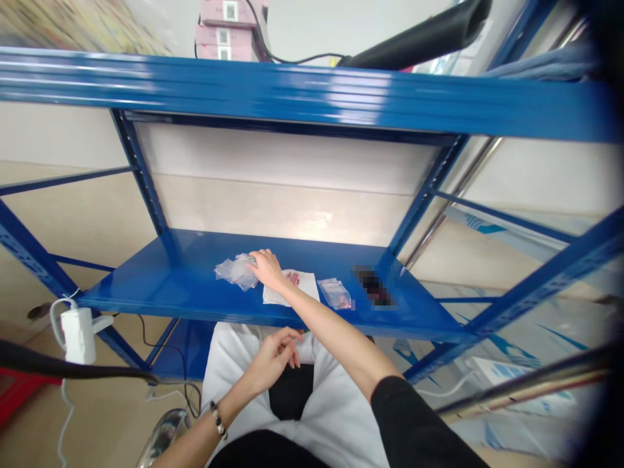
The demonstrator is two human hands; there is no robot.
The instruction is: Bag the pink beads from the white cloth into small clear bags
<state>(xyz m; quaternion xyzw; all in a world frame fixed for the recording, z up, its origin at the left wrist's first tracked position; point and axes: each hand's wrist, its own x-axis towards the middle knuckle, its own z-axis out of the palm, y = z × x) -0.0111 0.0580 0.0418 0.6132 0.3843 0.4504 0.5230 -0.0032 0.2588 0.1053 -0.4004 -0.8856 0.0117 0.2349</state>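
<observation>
My right hand (pixel 268 268) reaches across the blue shelf to a loose pile of small clear plastic bags (pixel 236 270). Its thumb and fingers are closed on the edge of a bag at the pile's right side. Under my right wrist lies a white sheet (pixel 308 283) with a small heap of pinkish-red bits (pixel 293 278) on it. Right of the sheet is a clear zip bag (pixel 334 294) with small coloured pieces at its bottom. My left hand (pixel 277 354) hovers over my lap in front of the shelf edge, its fingers loosely bent and apart, holding nothing.
A dark, pixelated object (pixel 373 286) lies at the right of the blue shelf (pixel 185 292). An upper shelf beam (pixel 273 91) crosses above, carrying pink boxes (pixel 227 32) and a black tube (pixel 419 36). A white power adapter (pixel 78 335) hangs at the left post.
</observation>
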